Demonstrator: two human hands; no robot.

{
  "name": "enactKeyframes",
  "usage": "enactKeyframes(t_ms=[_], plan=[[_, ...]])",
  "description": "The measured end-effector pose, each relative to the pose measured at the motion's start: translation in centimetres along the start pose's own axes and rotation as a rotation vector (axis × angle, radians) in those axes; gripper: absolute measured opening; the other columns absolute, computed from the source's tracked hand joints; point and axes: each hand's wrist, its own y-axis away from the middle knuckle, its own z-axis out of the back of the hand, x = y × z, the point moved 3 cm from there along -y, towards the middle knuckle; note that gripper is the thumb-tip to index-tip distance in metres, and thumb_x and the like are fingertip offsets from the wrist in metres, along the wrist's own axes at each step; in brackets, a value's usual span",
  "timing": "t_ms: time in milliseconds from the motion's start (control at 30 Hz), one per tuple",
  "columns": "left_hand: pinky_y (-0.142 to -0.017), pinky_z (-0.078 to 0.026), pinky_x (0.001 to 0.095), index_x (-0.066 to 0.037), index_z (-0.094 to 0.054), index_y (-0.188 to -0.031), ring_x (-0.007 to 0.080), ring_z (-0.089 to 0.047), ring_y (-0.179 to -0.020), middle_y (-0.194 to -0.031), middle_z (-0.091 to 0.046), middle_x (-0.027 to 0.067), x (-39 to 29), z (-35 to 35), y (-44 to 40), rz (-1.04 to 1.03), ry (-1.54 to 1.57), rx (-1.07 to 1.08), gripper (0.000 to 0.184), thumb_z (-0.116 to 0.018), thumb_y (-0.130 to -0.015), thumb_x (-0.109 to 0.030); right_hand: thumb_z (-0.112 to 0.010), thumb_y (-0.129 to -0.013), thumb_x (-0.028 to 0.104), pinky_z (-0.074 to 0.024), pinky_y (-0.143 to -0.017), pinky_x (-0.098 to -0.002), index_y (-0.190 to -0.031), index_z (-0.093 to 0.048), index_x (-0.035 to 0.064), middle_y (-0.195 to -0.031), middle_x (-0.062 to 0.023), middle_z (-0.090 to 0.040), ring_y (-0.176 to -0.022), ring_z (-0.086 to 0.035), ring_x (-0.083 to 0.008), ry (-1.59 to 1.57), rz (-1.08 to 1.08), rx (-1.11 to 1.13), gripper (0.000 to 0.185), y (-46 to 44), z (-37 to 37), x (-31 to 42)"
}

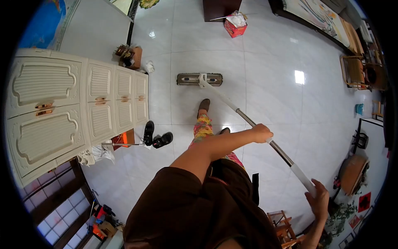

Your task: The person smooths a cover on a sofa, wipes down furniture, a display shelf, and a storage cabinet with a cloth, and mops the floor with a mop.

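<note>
A flat mop (224,98) slants across the view, its wide grey-brown head (214,78) lying flat on the tiles ahead of my feet. My left hand (262,133) is closed around the metal pole at about its middle, the forearm crossing in front of my body. Lower right, my right hand (318,200) is at the pale grip at the pole's upper end, thumb and fingers curved round it. The palm side of this hand is partly hidden. One brown shoe (203,104) stands just behind the mop head.
White cabinets (99,83) line the left, with black sandals (162,140) beside them. A red box (236,28) of white paper or plastic sits on the tiled floor (273,79) ahead. Back right is a low bed or couch (315,18); a wooden stool (282,224) stands lower right.
</note>
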Motion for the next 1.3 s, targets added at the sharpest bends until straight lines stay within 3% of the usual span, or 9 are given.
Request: enactKeyframes(t_ms=[67,100,233,333,533,633,800,1100,1300], plan=[[-0.076,-0.048,0.0444,-0.015,-0.062,-0.087,0.0313,-0.065,-0.087,-0.083,-0.068,0.0075,0.3,0.5,0.1,-0.01,-0.018,-0.006,0.015,-0.066,-0.073,-0.017,-0.07,-0.07,0.0,-0.0474,-0.051,-0.0349,-0.122,-0.059,-0.0018,-0.078,-0.0122,-0.067,-0.06,-0.062,-0.017,-0.63,-0.709,0.442,0.052,-0.5,1.0,-1.5],[-0.076,-0.048,0.0444,-0.016,-0.062,-0.087,0.0307,-0.065,-0.088,-0.084,-0.068,0.0073,0.7,0.8,0.3,0.005,-0.017,-0.017,0.014,-0.066,-0.073,-0.017,-0.068,-0.075,0.004,-0.042,-0.046,-0.0298,-0.125,-0.056,-0.0048,-0.067,-0.0073,-0.063,-0.053,-0.055,-0.0107,-0.72,-0.648,0.482,0.052,-1.2,0.9,-1.8],[-0.072,-0.047,0.0459,-0.016,-0.061,-0.09,0.0305,-0.064,-0.083,-0.084,-0.066,0.0066,5.4,3.9,1.0,-0.008,-0.101,-0.178,0.017,-0.066,-0.074,-0.018,-0.066,-0.079,0.005,-0.0375,-0.051,-0.0239,-0.127,-0.056,-0.0039,-0.073,-0.0029,-0.06,-0.059,-0.05,-0.0071,-0.662,-0.551,0.306,0.049,-5.8,0.2,0.9],[-0.072,-0.047,0.0456,-0.018,-0.062,-0.081,0.0304,-0.063,-0.082,-0.078,-0.066,0.005,11.5,7.8,3.4,0.086,-0.082,-0.145,0.008,-0.065,-0.074,-0.016,-0.065,-0.08,0.003,-0.0429,-0.06,-0.0246,-0.127,-0.056,-0.0025,-0.081,-0.0043,-0.062,-0.068,-0.054,-0.0107,-0.71,-0.512,0.314,0.048,-10.3,-1.7,6.2],[-0.072,-0.048,0.0452,-0.014,-0.065,-0.091,0.0336,-0.062,-0.085,-0.087,-0.062,0.012,26.0,18.2,11.4,0.311,-0.29,-0.533,0.023,-0.066,-0.07,-0.007,-0.067,-0.083,0.01,-0.0507,-0.079,-0.0371,-0.128,-0.054,0.0006,-0.099,-0.0235,-0.068,-0.089,-0.068,-0.0307,-0.549,-0.036,0.14,0.048,-23.6,-7.5,16.2],[-0.094,-0.045,0.045,-0.013,-0.053,-0.129,0.0348,-0.052,-0.115,-0.126,-0.051,0.0158,31.8,23.5,15.3,0.771,-0.384,-0.365,0.057,-0.073,-0.075,-0.016,-0.067,-0.083,0.019,-0.0524,-0.075,-0.0455,-0.13,-0.052,0.0043,-0.093,-0.0253,-0.067,-0.087,-0.066,-0.0423,-0.471,-0.024,0.184,0.051,-30.9,-9.6,22.9],[-0.101,-0.042,0.0473,-0.019,-0.046,-0.136,0.0348,-0.042,-0.129,-0.144,-0.038,0.0159,35.4,28.7,21.4,0.935,-0.287,-0.365,0.067,-0.075,-0.076,-0.021,-0.063,-0.086,0.027,-0.0503,-0.081,-0.0496,-0.133,-0.049,0.0028,-0.097,-0.0285,-0.066,-0.092,-0.063,-0.0454,-0.455,0.086,0.214,0.054,-38.7,-15.0,31.4],[-0.1,-0.039,0.0532,-0.014,-0.062,-0.107,0.0414,-0.041,-0.13,-0.135,-0.051,0.0169,31.4,24.4,22.2,0.575,-0.338,-0.434,0.039,-0.076,-0.071,-0.016,-0.06,-0.088,0.035,-0.0514,-0.073,-0.0525,-0.143,-0.038,0.0098,-0.084,-0.0253,-0.067,-0.078,-0.065,-0.0447,-0.278,0.094,0.325,0.065,-31.1,-12.2,29.7],[-0.099,-0.039,0.0498,-0.007,-0.061,-0.086,0.0341,-0.052,-0.113,-0.104,-0.059,0.011,20.9,20.4,20.4,0.275,-0.205,-0.596,0.02,-0.071,-0.07,-0.014,-0.068,-0.086,0.02,-0.0518,-0.083,-0.0442,-0.136,-0.047,0.0038,-0.099,-0.0286,-0.066,-0.097,-0.064,-0.0433,-0.45,0.014,0.259,0.057,-22.0,-6.7,26.8]])
